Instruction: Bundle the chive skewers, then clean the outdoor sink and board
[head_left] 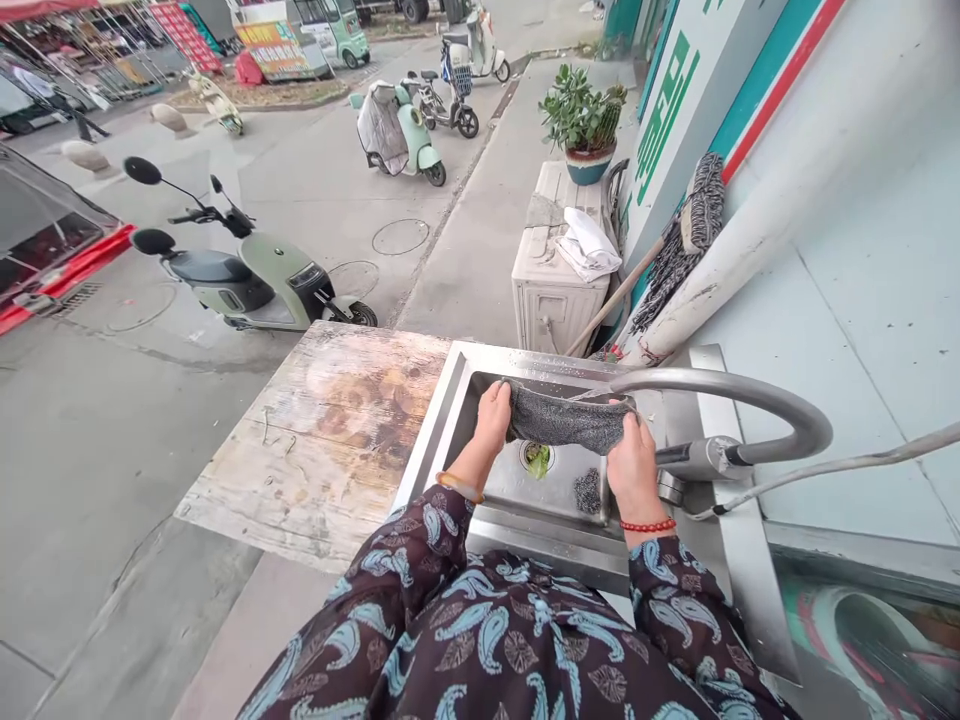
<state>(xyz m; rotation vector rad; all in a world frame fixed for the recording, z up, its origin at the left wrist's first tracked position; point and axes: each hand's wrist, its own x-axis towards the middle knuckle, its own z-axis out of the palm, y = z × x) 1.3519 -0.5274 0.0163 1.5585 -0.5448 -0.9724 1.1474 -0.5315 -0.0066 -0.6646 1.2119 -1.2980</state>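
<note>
A grey cloth (566, 420) is stretched between the person's two hands over the steel sink (450, 400), hanging just under the curved tap (750, 395). The left hand (491, 415) has its fingers curled shut on the cloth's left end, and the right hand (634, 460) grips the right end the same way, so the cloth sags a little between them. Below it, on the sink floor, the drain (537, 458) holds a scrap of green, and a dark scouring pad (587, 490) lies just beside it, near the right wrist. An orange bangle (459, 486) sits on the left wrist, a red bead bracelet (648, 525) on the right, and both sleeves are dark with a blue paisley print. To the left of the sink a worn, stained wooden worktop (322, 440) butts against its rim. Behind the sink stands a white unit (551, 290) with a folded white cloth (589, 245) and a potted plant (585, 125) on top, and a mop (686, 240) leans on the wall. A pale green scooter (247, 275) is parked on the pavement beyond.
</note>
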